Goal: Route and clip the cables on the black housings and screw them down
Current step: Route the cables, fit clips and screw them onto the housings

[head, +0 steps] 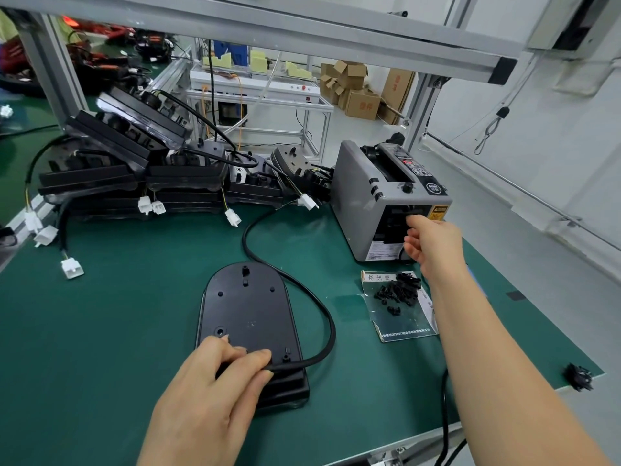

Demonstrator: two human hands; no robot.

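We record left hand (pixel 215 381) fingers curled, gripping black cable (pixel 332 332) against black housing (pixel 247 307), right hand (pixel 433 243) at tape dispenser (pixel 363 196) outlet, fingers bent, hold indeterminate.

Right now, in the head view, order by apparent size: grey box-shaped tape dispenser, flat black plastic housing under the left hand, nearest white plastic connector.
Grey box-shaped tape dispenser and flat black plastic housing: alike, housing nearer, so unranked.
Then white plastic connector.

My left hand (pixel 215 375) pinches the black cable (pixel 322 311) at the near end of 1 black housing (pixel 248 307) on the green mat (pixel 134 314). My right hand (pixel 433 240) is at the front slot of the gray tape dispenser (pixel 356 196), fingers curled, grip unclear.
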